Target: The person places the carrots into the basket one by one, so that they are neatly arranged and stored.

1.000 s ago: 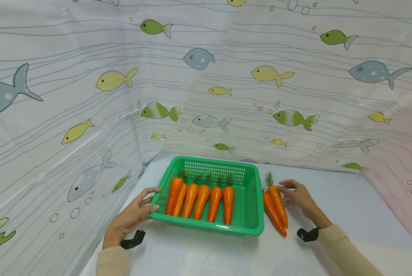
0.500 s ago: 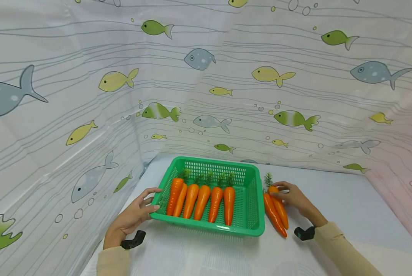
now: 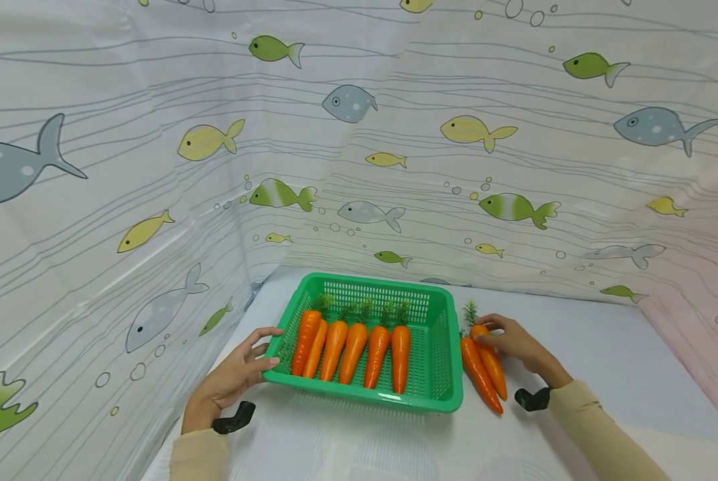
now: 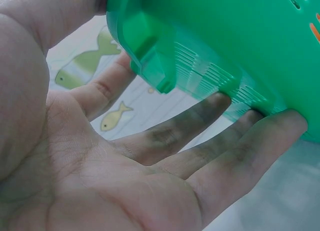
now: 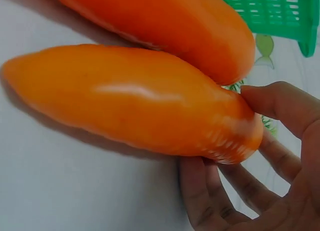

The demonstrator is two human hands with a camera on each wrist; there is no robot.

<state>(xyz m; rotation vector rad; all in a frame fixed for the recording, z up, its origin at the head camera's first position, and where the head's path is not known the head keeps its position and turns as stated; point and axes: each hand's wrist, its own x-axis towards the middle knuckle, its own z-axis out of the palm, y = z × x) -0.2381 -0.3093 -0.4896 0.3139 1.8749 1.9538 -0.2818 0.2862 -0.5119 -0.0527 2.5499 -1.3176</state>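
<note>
Along its left end, my left hand (image 3: 236, 367) holds a green plastic basket (image 3: 389, 395). In the left wrist view the thumb reaches the rim and the long fingers (image 4: 250, 156) lie against the slotted outer wall. Several orange carrots with green tufts, among them one carrot (image 3: 400, 357), lie side by side inside. Right of the basket, my right hand (image 3: 511, 342) pinches the thick top end of a carrot (image 5: 135, 98) between thumb and fingers; its body lies close along the table. A second carrot (image 3: 480, 374) lies against its left side, by the basket.
The white tabletop (image 3: 599, 347) stretches to the right of the carrots and in front of the basket. A fish-patterned sheet (image 3: 419, 200) hangs behind and on both sides. Black wrist cameras, such as the left one (image 3: 234, 419), sit on both wrists.
My right hand has moved slightly left onto the top of the right-hand carrot and taken hold of it. My left hand and the basket have stayed in place.
</note>
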